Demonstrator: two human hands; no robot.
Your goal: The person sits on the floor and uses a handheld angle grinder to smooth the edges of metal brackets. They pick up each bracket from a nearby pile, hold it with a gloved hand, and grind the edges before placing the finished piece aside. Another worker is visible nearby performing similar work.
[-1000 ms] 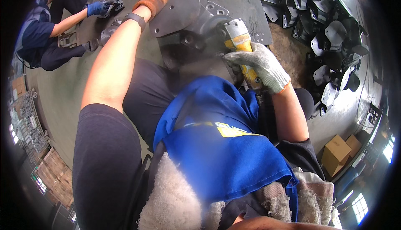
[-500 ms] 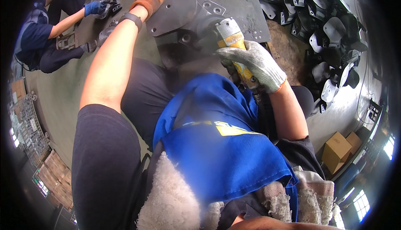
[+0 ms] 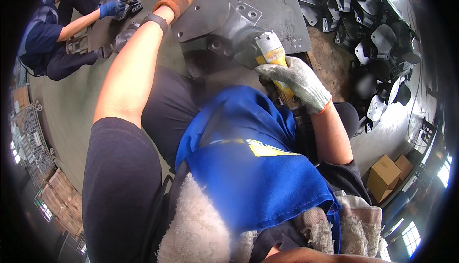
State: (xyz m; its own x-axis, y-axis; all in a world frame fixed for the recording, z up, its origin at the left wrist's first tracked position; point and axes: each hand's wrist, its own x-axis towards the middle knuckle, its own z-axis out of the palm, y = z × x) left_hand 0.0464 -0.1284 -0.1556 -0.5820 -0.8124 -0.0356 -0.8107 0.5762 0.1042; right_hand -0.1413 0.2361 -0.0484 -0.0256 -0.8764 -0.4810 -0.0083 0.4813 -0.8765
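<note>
Your right hand (image 3: 300, 79) grips the grinder (image 3: 273, 54), nose toward 11 o'clock. The metal part (image 3: 204, 13) lies at 4 o'clock from your closer left hand (image 3: 175, 0); I can't tell its grip.

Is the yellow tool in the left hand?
No, the right hand grips the yellow tool; the left hand is on a metal part.

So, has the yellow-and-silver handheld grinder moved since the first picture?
Yes: the grinder has shifted toward the person's body, judged against the dark, flat metal tabletop.
</note>
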